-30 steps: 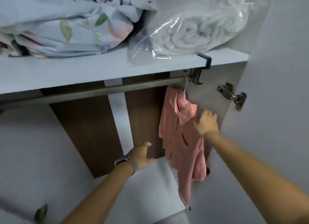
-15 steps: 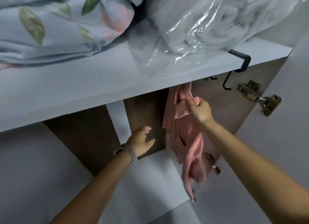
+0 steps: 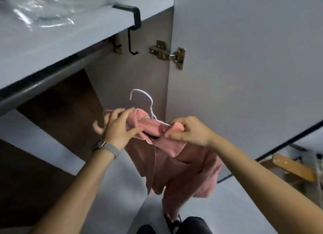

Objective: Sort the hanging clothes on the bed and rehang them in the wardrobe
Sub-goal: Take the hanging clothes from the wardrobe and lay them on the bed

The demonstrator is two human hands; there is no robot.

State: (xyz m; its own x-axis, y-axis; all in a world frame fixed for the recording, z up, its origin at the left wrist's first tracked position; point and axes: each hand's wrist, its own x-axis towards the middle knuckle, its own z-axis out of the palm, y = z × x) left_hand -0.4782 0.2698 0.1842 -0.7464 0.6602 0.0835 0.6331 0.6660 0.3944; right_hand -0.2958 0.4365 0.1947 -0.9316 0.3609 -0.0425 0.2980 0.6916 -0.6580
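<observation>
Garment: pink shirt [image 3: 183,165] on a white hanger [image 3: 150,109], held below the wardrobe rail [image 3: 52,76], off it.
Left hand [image 3: 118,129]: fingers spread, gripping the collar.
Right hand [image 3: 190,131]: pinching pink fabric.
Shelf [image 3: 73,41]: plastic-wrapped bedding [image 3: 35,8].

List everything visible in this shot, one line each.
pink garment: one, pink, held in front of the wardrobe, on the hanger
hanger: one, white wire, hook free, off the rail
rail: one, dark, under the shelf
shelf: one, pale grey, top left
plastic-wrapped bedding: one, clear and white, on the shelf
black hook: one, clipped over the shelf edge
hinge: one, brass, on the door
watch: one, grey, left wrist
left hand: holds the garment
right hand: pinches the garment
</observation>
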